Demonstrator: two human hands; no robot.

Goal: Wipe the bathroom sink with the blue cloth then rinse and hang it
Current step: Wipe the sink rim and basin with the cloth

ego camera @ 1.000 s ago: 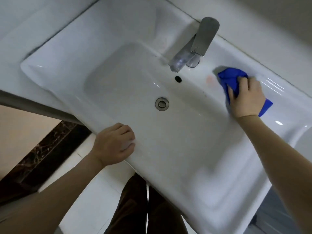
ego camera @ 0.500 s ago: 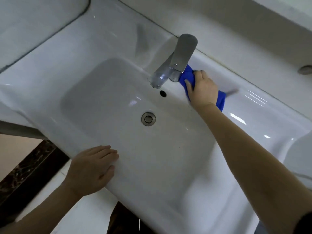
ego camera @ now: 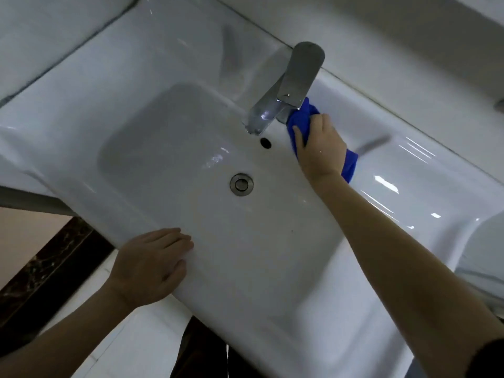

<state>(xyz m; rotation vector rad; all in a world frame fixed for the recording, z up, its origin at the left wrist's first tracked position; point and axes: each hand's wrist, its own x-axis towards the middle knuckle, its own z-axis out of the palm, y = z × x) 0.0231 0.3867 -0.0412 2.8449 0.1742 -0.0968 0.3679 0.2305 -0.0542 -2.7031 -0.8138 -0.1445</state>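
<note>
The white ceramic sink (ego camera: 152, 64) fills the view, with a round metal drain (ego camera: 241, 184) in its basin and an overflow hole (ego camera: 265, 142) below the tap. A chrome tap (ego camera: 289, 88) stands at the back rim. My right hand (ego camera: 320, 148) presses the bunched blue cloth (ego camera: 301, 121) onto the sink deck, right against the tap's base; a blue corner sticks out behind my wrist. My left hand (ego camera: 152, 264) lies flat on the sink's front rim, fingers apart, holding nothing.
Pale wall tiles (ego camera: 395, 36) run behind the sink. Below the front edge are white floor tiles (ego camera: 131, 336), a dark marble strip (ego camera: 46, 271) and my dark trousers (ego camera: 201, 350). Another white curved fixture (ego camera: 488, 249) sits at the right edge.
My right hand has slid the blue cloth leftward along the back deck, from well right of the tap up to its base. My left hand stays on the front rim.
</note>
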